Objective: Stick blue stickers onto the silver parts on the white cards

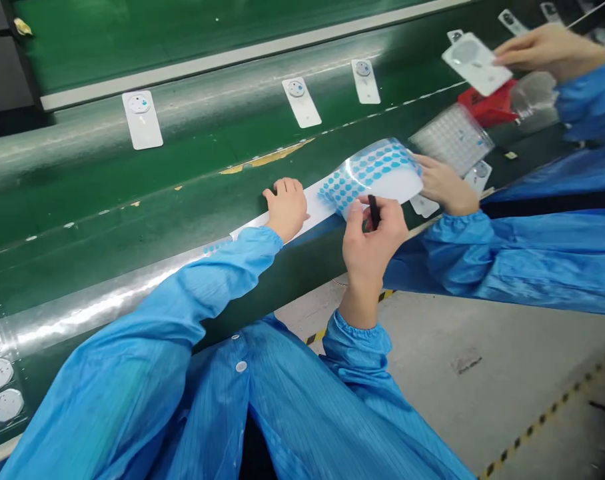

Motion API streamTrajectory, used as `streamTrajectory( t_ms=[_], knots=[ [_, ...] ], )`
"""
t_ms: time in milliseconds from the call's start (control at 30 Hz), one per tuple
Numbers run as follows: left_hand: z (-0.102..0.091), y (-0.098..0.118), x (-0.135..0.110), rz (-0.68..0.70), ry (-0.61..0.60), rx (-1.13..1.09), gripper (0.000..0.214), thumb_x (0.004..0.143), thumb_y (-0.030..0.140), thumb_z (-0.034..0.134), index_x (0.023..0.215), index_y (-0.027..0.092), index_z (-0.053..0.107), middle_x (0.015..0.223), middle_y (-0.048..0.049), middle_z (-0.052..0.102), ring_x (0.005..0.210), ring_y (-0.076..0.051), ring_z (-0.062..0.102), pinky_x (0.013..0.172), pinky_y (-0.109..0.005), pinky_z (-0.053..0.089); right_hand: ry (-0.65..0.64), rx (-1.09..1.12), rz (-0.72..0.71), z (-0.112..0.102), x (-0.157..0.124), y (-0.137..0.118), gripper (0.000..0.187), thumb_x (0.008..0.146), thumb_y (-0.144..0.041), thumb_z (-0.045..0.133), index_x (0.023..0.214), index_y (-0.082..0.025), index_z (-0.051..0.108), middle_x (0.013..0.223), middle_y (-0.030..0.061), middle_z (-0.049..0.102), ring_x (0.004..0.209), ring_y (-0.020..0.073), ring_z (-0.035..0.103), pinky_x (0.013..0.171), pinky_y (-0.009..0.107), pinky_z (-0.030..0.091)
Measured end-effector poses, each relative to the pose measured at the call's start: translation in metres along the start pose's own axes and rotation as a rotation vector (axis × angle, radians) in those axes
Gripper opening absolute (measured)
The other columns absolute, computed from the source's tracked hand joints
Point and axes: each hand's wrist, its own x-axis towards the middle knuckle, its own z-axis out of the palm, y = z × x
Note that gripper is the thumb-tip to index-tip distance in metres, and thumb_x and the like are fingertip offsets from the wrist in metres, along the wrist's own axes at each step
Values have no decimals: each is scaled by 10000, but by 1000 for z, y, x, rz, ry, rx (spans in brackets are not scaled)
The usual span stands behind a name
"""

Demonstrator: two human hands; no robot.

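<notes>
My left hand (286,208) lies with its fingers apart on a long white backing strip (320,203), flat along the green bench. To its right, a clear film with rows of blue dot stickers (377,163) curls up off the strip. My right hand (375,233) is closed in a pinch at the near edge of this film. A short black stick-like piece (374,212) juts up from its fingers; I cannot make out its kind. More blue dots (216,247) show beyond my left forearm.
White cards with round discs (141,120) lie spaced along the green belt (207,127). At right, a co-worker's hand (552,53) holds a white card; their other hand (447,187) is beside the film. A clear tray (452,140) and a red piece (490,105) lie near.
</notes>
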Motion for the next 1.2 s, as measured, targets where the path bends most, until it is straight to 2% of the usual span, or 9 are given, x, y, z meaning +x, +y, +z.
streamTrajectory(
  t_ms=[133,300,400,500,600,700,800,900,1200],
  knots=[
    [7,16,30,-112,-77,-111,781,938,341,895,1542,11,526,1471,-290,625,1424,-396,542,1204,-505,430,-78,16,41,-6,-12,3,317,1078,-493,554,1008,-216,692,855,60,659,776,234,637,737,395,524],
    [-1,11,40,-56,-179,-155,563,948,221,837,1436,37,623,1499,-280,615,1458,-388,564,1173,-437,488,-283,94,135,19,-14,19,333,1058,-457,504,1074,-196,711,916,102,728,810,271,686,809,436,573],
    [-4,5,48,-40,-205,-189,565,990,74,650,1544,78,537,1453,-239,665,1391,-327,645,1110,-375,526,-437,67,191,40,-3,25,378,1086,-380,411,1259,-201,696,979,115,766,805,299,704,850,473,585],
    [-2,-5,58,-29,-224,-257,716,954,56,631,1641,99,435,1403,-216,715,1302,-308,712,1053,-351,548,-544,39,181,63,11,27,494,1094,-288,337,1515,-241,591,1143,127,793,949,339,742,977,530,581],
    [2,-15,65,19,-224,-290,550,955,116,639,1504,151,620,1388,-178,738,1316,-310,708,1073,-352,541,-613,9,211,84,24,30,549,1082,-238,326,1586,-228,542,1194,144,793,1054,365,745,1054,557,560],
    [5,-19,65,53,-182,-269,345,1032,191,544,1308,192,752,1341,-165,754,1280,-315,720,1068,-381,543,-681,-60,269,96,32,30,466,1094,-245,345,1458,-201,633,1161,170,797,1117,394,729,1052,544,545],
    [7,-22,60,82,-131,-242,339,1082,249,478,1223,208,784,1298,-155,763,1211,-311,736,1027,-394,550,-676,-97,307,99,34,29,371,1122,-283,369,1318,-202,673,1062,168,800,1070,390,730,1009,503,546],
    [10,-27,54,147,-91,-226,333,1105,276,462,1182,246,785,1265,-101,769,1197,-282,728,982,-362,542,-633,-113,327,100,32,28,329,1129,-282,389,1299,-212,662,1088,162,801,1078,374,725,996,472,539],
    [16,-33,40,237,-54,-164,375,1181,364,375,1323,275,711,1355,-93,720,1243,-266,706,960,-338,500,-575,-155,391,104,22,27,360,1128,-289,375,1359,-195,634,1189,192,785,1077,373,721,943,447,536]
  ],
)
